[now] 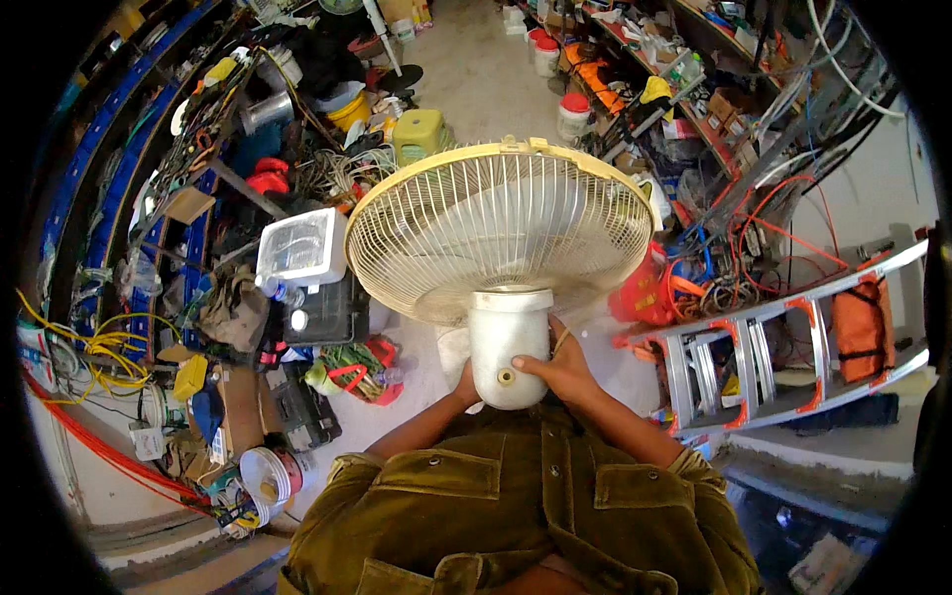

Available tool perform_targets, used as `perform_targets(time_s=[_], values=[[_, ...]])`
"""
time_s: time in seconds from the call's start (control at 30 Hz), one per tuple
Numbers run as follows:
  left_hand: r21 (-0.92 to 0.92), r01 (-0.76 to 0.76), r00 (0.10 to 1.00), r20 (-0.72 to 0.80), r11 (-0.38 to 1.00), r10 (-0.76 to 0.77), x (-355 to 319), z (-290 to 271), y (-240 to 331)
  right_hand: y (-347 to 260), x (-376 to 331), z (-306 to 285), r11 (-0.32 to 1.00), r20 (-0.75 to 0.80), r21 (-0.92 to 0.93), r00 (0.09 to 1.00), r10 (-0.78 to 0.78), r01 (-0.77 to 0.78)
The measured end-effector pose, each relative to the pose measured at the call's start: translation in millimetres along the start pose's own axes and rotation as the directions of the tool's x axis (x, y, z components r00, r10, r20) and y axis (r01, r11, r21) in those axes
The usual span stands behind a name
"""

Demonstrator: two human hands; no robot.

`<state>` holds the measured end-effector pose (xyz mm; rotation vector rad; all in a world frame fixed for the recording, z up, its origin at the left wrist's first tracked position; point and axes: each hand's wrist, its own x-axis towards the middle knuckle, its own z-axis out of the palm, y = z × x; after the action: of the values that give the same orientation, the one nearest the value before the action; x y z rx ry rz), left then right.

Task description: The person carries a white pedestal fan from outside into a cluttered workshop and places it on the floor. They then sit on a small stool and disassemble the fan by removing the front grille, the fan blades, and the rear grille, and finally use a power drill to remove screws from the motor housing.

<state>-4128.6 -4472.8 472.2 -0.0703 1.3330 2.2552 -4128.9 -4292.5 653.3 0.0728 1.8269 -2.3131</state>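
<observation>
An electric fan (511, 347) with a white motor housing and a round wire guard with a yellowed rim (397, 183) is held in front of my chest. The guard faces away from me, and the blades show faintly through the wires. My right hand (563, 369) grips the right side of the housing, its thumb lying beside a small round brass-coloured fitting (506, 377). On the opposite side, my left hand (464, 387) is against the housing's lower left, with most of its fingers hidden behind it.
Left of the fan are a white box (300, 246), a black case (327, 312) and a red-edged bag (382, 352) with greens. A silver ladder (764, 382) lies to the right, near a red bucket (643, 288). Cluttered shelves (109, 149) line both sides; a yellow stool (418, 134) stands ahead.
</observation>
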Motion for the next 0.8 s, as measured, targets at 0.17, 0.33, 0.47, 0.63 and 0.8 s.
perform_targets(time_s=[0.17, 0.33, 0.47, 0.63, 0.8], values=[[0.465, -0.195, 0.981, 0.095, 0.863, 0.170, 166, 23, 34, -35, 138, -95, 0.999, 0.033, -0.014, 0.999, 0.031, -0.031], [0.469, -0.204, 0.979, 0.075, 0.859, 0.191, 321, 104, 103, -93, 269, -193, 1.000, 0.051, -0.021, 0.998, 0.020, -0.019], [0.272, -0.152, 0.988, 0.019, 0.950, 0.152, 436, 117, 139, -131, 367, -241, 1.000, 0.099, -0.017, 0.995, -0.008, 0.010], [0.498, -0.228, 0.973, 0.082, 0.837, 0.217, 548, 126, 212, -168, 484, -270, 1.000, 0.104, 0.000, 0.995, -0.007, 0.007], [0.046, -0.085, 0.996, 0.014, 0.995, 0.084, 670, 72, 249, -169, 618, -276, 0.994, 0.076, -0.095, 0.996, -0.055, 0.062]])
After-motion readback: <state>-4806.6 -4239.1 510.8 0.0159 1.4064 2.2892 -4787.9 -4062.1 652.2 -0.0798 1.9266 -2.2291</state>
